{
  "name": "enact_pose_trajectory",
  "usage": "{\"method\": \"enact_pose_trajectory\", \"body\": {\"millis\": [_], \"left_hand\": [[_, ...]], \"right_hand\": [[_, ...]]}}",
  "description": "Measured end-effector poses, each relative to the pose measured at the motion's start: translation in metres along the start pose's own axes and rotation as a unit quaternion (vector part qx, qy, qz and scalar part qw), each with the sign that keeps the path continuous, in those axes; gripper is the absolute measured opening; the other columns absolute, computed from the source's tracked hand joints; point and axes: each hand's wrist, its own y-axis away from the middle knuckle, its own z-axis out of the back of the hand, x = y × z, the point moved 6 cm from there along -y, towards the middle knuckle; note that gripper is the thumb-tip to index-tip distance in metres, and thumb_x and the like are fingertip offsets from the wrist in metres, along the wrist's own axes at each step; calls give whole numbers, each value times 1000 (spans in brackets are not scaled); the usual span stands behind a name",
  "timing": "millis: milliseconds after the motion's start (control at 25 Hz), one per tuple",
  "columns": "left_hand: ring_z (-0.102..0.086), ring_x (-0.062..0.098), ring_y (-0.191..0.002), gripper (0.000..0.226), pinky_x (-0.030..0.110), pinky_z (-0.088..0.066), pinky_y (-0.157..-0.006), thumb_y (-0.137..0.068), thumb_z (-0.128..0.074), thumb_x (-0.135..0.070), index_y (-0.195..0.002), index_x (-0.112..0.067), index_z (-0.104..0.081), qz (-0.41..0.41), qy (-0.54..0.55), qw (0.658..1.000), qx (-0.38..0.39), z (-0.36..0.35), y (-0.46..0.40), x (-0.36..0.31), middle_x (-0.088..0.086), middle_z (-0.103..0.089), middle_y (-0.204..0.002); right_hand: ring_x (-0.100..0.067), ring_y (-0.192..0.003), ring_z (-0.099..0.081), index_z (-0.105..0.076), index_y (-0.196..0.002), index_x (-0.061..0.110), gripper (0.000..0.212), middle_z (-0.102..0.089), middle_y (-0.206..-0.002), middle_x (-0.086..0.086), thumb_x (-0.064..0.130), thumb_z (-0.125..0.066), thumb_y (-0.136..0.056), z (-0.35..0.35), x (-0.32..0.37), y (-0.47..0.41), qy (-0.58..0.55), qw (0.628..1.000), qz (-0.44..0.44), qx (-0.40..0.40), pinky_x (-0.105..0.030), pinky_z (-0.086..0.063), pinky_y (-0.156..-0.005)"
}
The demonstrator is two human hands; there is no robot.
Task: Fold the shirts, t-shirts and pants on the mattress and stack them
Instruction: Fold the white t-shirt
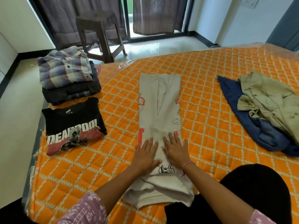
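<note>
A white printed t-shirt (160, 110) lies in a long narrow strip on the orange mattress (207, 110), both sides folded inward. My left hand (145, 154) and my right hand (175, 149) press flat on its lower middle, fingers straight and spread. At the left edge sits a folded black Deadpool t-shirt (72, 126). Behind it stands a stack with a folded plaid shirt (64, 68) on top of dark folded clothes (72, 92). On the right lie an unfolded olive garment (268, 101) and a blue garment (242, 113) under it.
A brown plastic stool (100, 34) stands on the floor beyond the mattress, before curtains and a glass door. Clear plastic wrap covers the mattress edges (32, 175). My dark-clad knee (258, 191) rests on the mattress at lower right.
</note>
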Motion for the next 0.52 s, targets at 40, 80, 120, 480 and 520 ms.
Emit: {"method": "enact_pose_trajectory", "body": {"millis": [40,80,120,480,520], "left_hand": [[-9,24,-147,75,48,-5,-115,-93,-17,-64,-152,-19,-12,-2,17,1000,-18,-2,-3,2,9,-4,-160],[-25,26,-143,74,47,-14,-112,-94,-14,-63,-149,-17,-27,-16,30,997,-75,4,-5,5,11,-22,-156],[-45,27,-131,66,45,-29,-106,-96,-18,-57,-140,-14,-45,-28,38,991,-121,13,-13,5,13,-44,-145],[-45,26,-128,42,30,-35,-105,-100,-38,-12,-142,-6,-37,72,409,897,-154,104,-275,20,13,-45,-142],[-48,28,-124,42,31,-39,-102,-98,-43,-11,-140,-4,-39,118,465,866,-138,106,-306,26,14,-48,-138]], "right_hand": [[-31,-145,-18,-33,-146,17,95,-21,-156,-14,60,20,-80,9,-4,-7,-16,1000,-5,-18,-63,-21,-107],[-31,-141,-30,-45,-139,15,79,-33,-151,-15,54,2,-89,19,-7,-14,-34,998,-14,-57,-62,-26,-105],[-29,-139,-34,-49,-136,16,64,-38,-149,-13,47,-12,-94,29,-12,-28,-58,996,-26,-70,-58,-27,-106],[-25,-133,-37,-39,-141,14,42,-40,-145,-4,23,-40,-100,110,-103,-219,-145,970,-100,-167,-39,-36,-101],[-25,-134,-36,-38,-142,14,42,-40,-146,-5,21,-40,-100,112,-116,-237,-156,966,-112,-171,-40,-36,-102]]}}
